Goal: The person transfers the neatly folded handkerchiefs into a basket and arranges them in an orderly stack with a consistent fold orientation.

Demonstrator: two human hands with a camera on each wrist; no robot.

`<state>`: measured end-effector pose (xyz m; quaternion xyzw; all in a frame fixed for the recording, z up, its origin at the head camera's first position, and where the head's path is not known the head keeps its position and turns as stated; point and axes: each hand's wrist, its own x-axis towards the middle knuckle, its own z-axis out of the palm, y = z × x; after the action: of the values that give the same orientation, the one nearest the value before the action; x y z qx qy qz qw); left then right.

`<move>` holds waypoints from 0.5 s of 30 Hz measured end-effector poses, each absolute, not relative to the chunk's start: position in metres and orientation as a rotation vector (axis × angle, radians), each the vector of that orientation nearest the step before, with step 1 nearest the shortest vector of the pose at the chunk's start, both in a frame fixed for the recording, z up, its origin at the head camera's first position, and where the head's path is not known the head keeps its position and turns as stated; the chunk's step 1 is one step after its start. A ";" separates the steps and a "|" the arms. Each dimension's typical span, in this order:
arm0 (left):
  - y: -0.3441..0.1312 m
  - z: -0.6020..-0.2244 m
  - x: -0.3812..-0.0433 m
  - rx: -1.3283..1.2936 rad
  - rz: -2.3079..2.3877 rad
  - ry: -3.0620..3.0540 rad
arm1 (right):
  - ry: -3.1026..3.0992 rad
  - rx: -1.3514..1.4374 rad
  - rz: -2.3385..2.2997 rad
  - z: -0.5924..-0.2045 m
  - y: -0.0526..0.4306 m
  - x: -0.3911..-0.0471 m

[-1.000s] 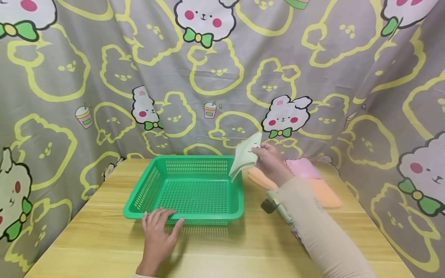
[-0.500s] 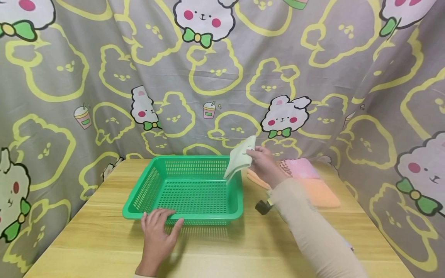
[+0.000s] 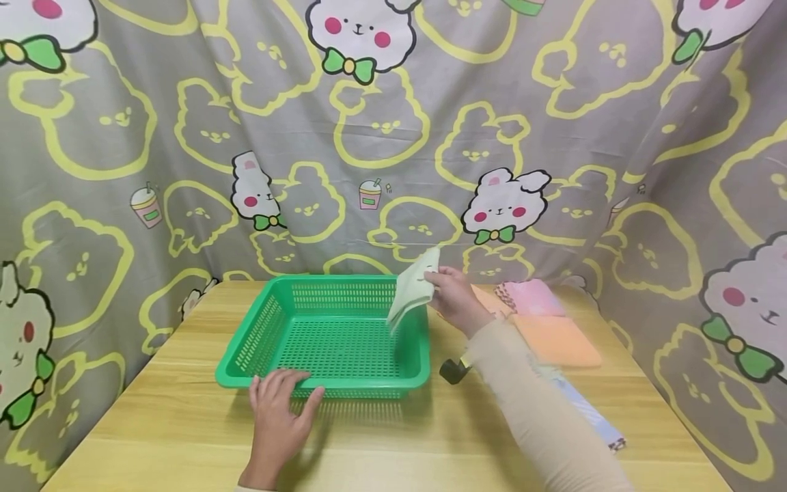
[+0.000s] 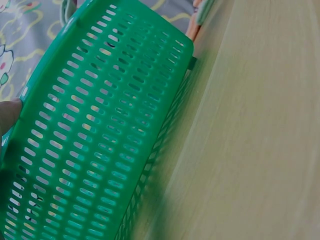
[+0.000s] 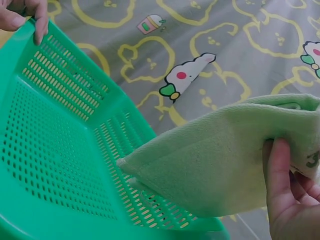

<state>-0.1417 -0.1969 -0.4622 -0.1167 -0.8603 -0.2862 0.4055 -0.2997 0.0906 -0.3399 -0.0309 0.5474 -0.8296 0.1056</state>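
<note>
A folded pale green towel (image 3: 413, 290) is held in my right hand (image 3: 458, 297), thumb on one face and fingers on the other. In the head view it overlaps the right end of the green plastic basket (image 3: 381, 383). The right wrist view has the towel (image 5: 205, 160) tilted, its pointed corner at the basket's side wall. My left hand (image 3: 279, 417) grips the basket's near rim on the left, with fingers bent over the edge and the thumb outside. The left wrist view catches the thumb (image 4: 9, 114) at the rim beside the slotted wall. Nothing lies in the basket.
To the right on the wooden table (image 3: 184, 437) lie folded cloths: a peach towel (image 3: 559, 340), a pink cloth (image 3: 536, 298) behind it, and a blue cloth (image 3: 590, 410) partly under my right sleeve. A patterned curtain (image 3: 393, 137) hangs behind.
My right hand has carried the towel left and slightly down, further over the basket's right end. More of the blue cloth now shows past my sleeve. The left hand stays put.
</note>
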 end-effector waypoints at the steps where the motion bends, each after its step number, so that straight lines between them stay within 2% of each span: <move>1: -0.197 -0.462 -0.142 -0.295 -0.722 -2.172 | 1.612 -0.085 -2.444 -0.341 0.090 -0.300; 15: -0.197 -0.462 -0.141 -0.292 -0.724 -2.170 | 1.625 -0.053 -2.421 -0.354 0.076 -0.303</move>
<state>-0.1411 -0.1974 -0.4618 -0.1157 -0.8601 -0.2868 0.4057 -0.3029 0.0756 -0.3541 -0.0182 0.5536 -0.8249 0.1126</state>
